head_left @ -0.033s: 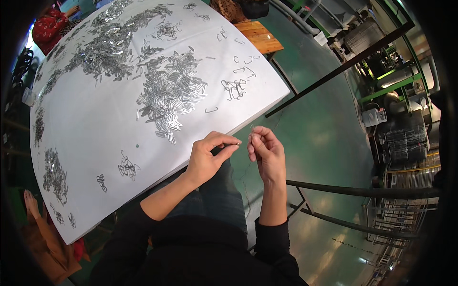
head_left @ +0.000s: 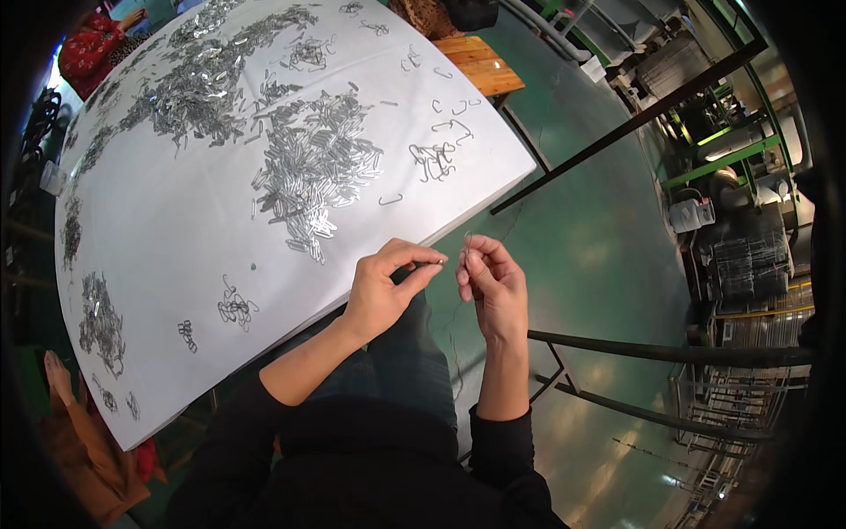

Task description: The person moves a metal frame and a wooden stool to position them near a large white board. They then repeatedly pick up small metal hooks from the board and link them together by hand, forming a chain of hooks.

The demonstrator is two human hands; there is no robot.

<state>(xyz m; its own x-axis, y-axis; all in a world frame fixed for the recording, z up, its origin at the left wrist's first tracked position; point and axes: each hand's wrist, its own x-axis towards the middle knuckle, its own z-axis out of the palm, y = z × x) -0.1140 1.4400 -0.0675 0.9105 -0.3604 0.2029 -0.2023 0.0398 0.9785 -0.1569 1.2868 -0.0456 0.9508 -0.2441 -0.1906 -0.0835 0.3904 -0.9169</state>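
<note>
"Grip condition?"

"Left hand [head_left: 377, 286]: thumb and forefinger pinching a small piece [head_left: 441, 262], kind unclear. Right hand [head_left: 499, 286]: pinching a thin wire [head_left: 468, 235]. Hands near, not touching, just off the table [head_left: 167, 256]. Metal strips [head_left: 317, 163] lie heaped there."

"Step in hand?"

"Apparently fitting small parts."

"Next move?"

"Likely calls for bringing both fingertips together, carefully lined up."

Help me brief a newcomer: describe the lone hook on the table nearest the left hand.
On the white table, find the large silvery pile beyond the left hand. Between its lower right side and the table's edge lies a thin wire hook. Unlike the clustered hooks farther up, it lies alone.
</note>
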